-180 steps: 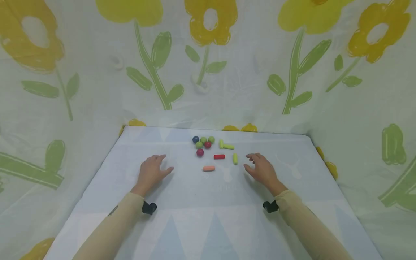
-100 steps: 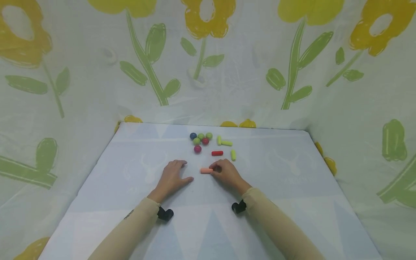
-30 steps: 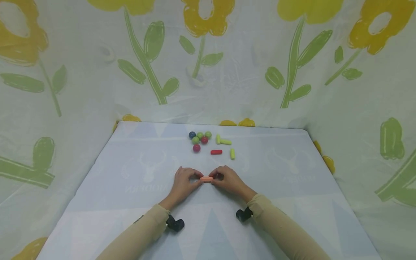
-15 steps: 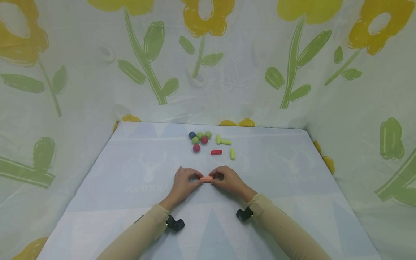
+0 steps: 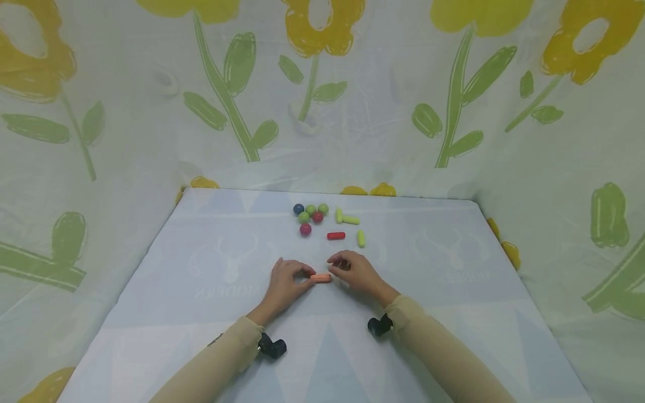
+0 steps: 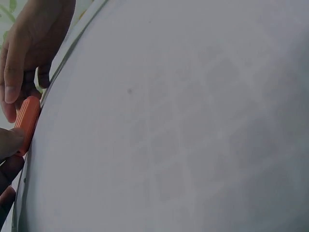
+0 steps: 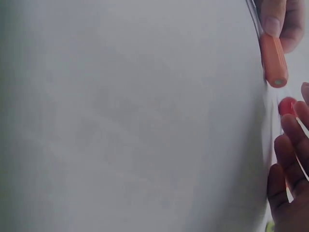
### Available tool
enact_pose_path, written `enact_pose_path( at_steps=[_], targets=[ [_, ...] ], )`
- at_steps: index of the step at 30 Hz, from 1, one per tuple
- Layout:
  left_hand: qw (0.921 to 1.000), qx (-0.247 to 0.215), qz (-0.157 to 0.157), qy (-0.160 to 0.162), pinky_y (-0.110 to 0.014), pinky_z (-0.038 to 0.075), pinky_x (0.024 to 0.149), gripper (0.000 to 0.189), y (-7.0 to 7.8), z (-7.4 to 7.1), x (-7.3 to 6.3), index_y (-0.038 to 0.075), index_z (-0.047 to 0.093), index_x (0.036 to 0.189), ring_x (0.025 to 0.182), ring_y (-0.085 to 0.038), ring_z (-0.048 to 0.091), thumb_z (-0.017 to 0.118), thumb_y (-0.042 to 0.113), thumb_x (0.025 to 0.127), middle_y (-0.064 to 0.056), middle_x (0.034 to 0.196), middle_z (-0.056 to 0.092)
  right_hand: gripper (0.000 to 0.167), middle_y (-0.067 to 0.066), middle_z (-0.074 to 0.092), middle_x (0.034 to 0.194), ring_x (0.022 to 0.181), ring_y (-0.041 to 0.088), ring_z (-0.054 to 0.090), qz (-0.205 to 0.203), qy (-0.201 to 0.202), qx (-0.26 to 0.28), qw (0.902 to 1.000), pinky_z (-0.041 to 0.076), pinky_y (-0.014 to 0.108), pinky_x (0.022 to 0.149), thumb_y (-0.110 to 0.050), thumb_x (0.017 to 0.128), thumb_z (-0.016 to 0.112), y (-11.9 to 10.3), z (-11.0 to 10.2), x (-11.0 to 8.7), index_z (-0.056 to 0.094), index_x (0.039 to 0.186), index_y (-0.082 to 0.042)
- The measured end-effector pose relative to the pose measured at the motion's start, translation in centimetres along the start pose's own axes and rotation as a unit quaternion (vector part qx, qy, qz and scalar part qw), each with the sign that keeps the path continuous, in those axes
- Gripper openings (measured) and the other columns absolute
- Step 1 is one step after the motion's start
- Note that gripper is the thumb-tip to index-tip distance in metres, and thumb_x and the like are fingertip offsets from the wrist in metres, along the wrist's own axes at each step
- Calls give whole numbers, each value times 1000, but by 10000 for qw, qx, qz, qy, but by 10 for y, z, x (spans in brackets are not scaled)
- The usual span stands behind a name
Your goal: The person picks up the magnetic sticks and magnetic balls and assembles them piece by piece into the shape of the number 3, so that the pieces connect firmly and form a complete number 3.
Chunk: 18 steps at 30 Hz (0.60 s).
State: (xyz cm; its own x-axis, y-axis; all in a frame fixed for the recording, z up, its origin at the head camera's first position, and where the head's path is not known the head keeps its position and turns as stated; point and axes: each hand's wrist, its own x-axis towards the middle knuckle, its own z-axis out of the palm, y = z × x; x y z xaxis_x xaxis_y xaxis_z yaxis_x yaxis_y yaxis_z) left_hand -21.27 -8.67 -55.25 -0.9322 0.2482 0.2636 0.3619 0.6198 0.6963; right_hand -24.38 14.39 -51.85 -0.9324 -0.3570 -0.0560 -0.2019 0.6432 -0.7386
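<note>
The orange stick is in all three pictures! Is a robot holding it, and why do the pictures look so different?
No robot: a person's bare left hand is pinching one end of the orange stick. The right hand is close to the other end but not touching it. The big picture comes from a camera worn on the head, looking down. The two tilted ones come from the little black wrist cameras, so they look from beside the hands. Farther back on the pale table lie a red stick, three yellow-green sticks and six balls: one blue, three green, two red.
</note>
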Motion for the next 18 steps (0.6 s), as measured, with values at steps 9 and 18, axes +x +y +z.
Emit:
enact_pose_path(
  at_steps=[9,18],
  targets=[
    [9999,46,100,73,-61,15,120,18,1,0,1,18,77,101,106,-20,61,84,24,86,6,97,74,23,-5,66,101,91,15,59,237,218,82,9994,53,31,82,-29,95,73,5,-6,26,70,116,-18],
    [9999,-57,112,74,-60,15,120,19,1,0,2,18,78,102,106,-19,63,84,27,86,7,97,74,25,-1,68,105,97,16,61,161,415,100,9990,54,33,88,-26,96,73,4,-11,56,70,117,-14]
  ],
)
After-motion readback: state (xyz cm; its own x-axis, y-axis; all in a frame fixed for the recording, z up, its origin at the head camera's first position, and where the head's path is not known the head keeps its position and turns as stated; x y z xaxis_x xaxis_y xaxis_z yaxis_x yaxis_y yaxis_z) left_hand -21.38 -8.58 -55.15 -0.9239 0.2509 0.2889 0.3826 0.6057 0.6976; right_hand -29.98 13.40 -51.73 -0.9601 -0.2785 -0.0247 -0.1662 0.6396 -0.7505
